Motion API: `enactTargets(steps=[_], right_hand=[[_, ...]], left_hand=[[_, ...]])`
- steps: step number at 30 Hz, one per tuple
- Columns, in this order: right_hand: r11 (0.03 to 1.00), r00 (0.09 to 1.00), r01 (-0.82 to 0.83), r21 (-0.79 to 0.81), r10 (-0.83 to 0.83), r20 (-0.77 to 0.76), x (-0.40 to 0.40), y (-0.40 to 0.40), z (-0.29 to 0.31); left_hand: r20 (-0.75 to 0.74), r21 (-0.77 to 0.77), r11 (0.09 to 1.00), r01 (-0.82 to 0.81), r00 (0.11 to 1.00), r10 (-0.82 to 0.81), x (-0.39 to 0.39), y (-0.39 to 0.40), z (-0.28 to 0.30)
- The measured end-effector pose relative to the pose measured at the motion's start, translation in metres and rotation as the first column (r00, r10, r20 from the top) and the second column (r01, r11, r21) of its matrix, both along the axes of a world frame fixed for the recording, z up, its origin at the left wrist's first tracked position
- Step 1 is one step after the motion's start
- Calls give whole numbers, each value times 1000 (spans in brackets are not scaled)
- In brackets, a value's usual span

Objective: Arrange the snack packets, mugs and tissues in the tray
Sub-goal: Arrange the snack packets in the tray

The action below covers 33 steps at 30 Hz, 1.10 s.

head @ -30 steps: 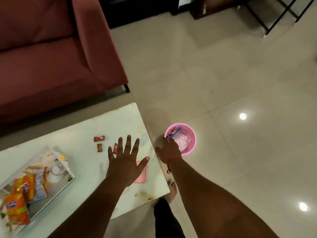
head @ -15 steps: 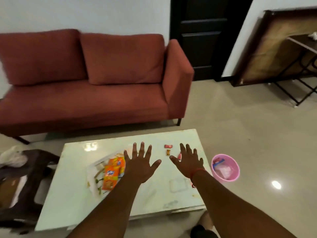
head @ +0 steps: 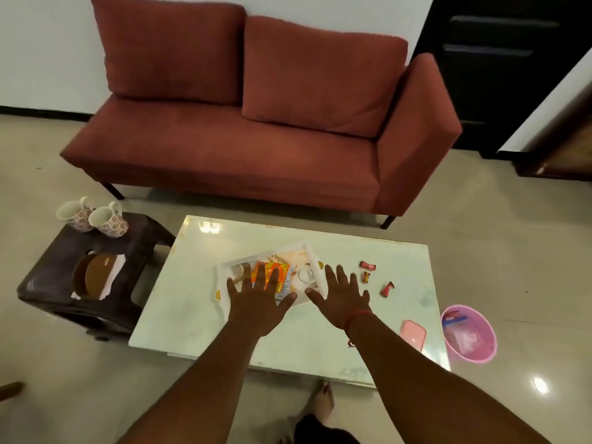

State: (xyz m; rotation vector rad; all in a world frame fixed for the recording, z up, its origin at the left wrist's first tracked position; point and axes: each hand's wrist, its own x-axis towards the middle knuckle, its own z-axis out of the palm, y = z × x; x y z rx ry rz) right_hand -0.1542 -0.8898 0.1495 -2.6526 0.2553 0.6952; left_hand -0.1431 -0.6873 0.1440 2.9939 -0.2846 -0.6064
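Note:
A white tray [head: 312,256] lies on the pale coffee table [head: 192,302], holding orange snack packets [head: 278,274] and a small clear glass [head: 306,274]. My left hand [head: 258,299] hovers over the tray's near side with fingers spread, empty. My right hand [head: 341,298] is spread flat just right of the tray, also empty. Two floral mugs [head: 93,217] lie tilted on a dark side table [head: 57,277] to the left, beside a brown round plate on white tissues [head: 110,277]. Three small red sweet wrappers [head: 366,265] lie right of the tray.
A pink phone [head: 413,334] lies near the table's right front corner. A pink bin [head: 469,334] with rubbish stands on the floor to the right. A red sofa [head: 256,129] sits behind the table. My foot [head: 323,402] shows below the table's front edge.
The view has swung left and up from the bin to the whole table and side table. My right hand has come from the bin to the tabletop; both hands now hover by the tray.

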Motion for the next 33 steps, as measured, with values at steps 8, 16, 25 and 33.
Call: enactTargets(steps=[8, 16, 25, 33], right_hand=[[997, 991, -66, 39, 70, -114, 49, 17, -90], [965, 988, 135, 225, -112, -110, 96, 37, -226], [981, 996, 87, 171, -83, -30, 205, 41, -313], [954, 985, 174, 242, -165, -59, 228, 51, -334]], left_hand=[[-5, 48, 995, -87, 996, 88, 31, 20, -70], [-79, 48, 996, 79, 994, -75, 72, 29, -189], [19, 75, 864, 499, 865, -501, 134, 21, -283], [53, 177, 913, 368, 922, -382, 159, 36, -307]])
